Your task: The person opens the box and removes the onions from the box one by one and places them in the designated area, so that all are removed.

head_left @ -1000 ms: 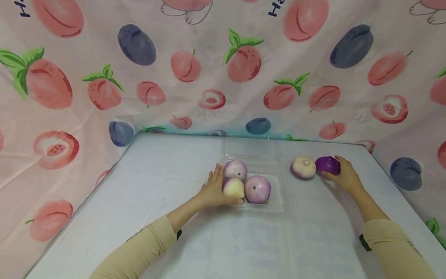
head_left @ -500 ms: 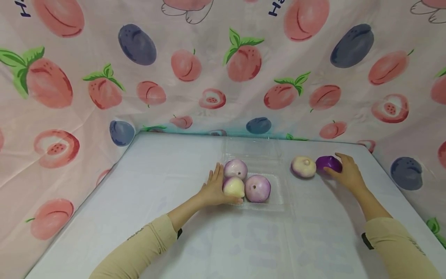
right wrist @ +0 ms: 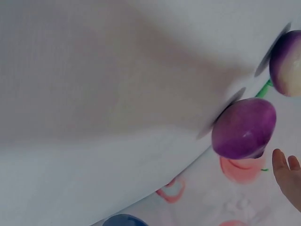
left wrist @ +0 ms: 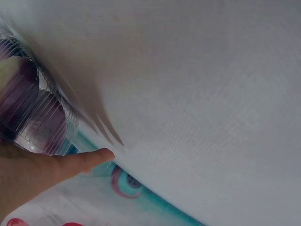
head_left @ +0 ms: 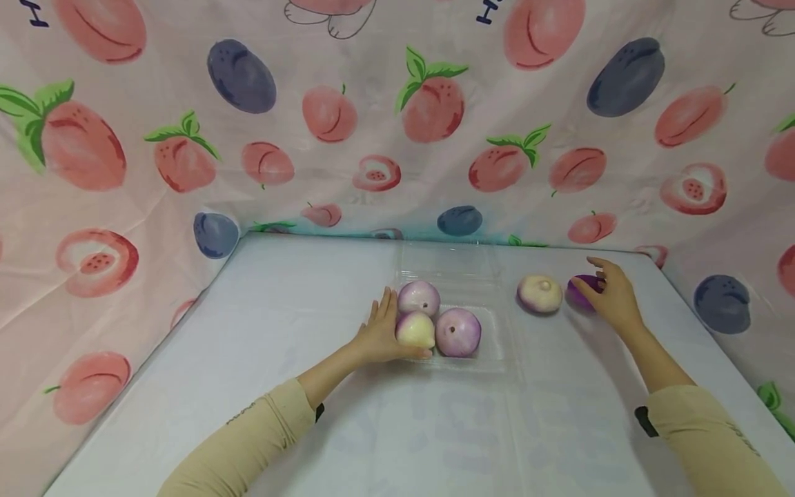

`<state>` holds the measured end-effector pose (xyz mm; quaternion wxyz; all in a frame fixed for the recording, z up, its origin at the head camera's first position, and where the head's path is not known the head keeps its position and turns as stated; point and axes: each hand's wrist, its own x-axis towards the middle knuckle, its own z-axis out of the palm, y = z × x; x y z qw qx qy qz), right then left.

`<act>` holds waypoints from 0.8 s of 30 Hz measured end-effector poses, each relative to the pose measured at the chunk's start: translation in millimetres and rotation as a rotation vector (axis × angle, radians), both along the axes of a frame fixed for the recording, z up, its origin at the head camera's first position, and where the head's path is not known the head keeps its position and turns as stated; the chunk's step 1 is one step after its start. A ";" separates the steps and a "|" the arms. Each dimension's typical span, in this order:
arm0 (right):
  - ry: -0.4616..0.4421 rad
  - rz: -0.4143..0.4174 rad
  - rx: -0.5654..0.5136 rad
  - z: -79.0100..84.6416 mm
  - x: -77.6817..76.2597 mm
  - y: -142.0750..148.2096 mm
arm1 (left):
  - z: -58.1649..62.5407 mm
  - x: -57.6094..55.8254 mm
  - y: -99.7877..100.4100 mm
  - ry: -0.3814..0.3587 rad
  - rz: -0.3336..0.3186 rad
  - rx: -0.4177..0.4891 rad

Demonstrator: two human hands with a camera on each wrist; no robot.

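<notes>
Three pale purple-and-white onions, one at the back [head_left: 419,298], one in front [head_left: 414,330] and one to the right [head_left: 458,333], sit in a clear plastic box [head_left: 495,339]. My left hand [head_left: 377,338] rests along the box's left side, fingers extended and thumb by the front edge; the left wrist view shows a straight finger [left wrist: 87,161] outside the ribbed wall. On the right, my right hand [head_left: 616,298] hovers over a deep purple onion [right wrist: 244,128], fingers spread. The right wrist view shows a gap between fingertips and onion. Beside it lies a cream-and-purple onion [head_left: 540,294].
The box's clear lid [head_left: 447,262] lies folded back behind it. A white cloth [head_left: 298,290] covers the table. Fruit-printed fabric [head_left: 373,124] hangs behind and at both sides. Each forearm wears a beige sleeve [head_left: 248,435].
My right hand has lifted off the deep purple onion's right side and now stands over it, covering more of it in the head view. The left hand has stayed by the box.
</notes>
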<state>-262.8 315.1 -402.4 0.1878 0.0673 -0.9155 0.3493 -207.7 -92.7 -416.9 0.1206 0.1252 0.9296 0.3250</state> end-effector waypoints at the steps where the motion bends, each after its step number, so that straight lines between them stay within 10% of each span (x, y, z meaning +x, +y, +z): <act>1: 0.007 0.004 -0.008 1.0 0.8 -2.7 | -0.1 0.0 0.3 -0.001 0.000 -0.001; 24: -0.092 0.283 -0.248 29.3 17.2 -72.1 | 1.7 0.4 0.9 0.000 0.003 0.006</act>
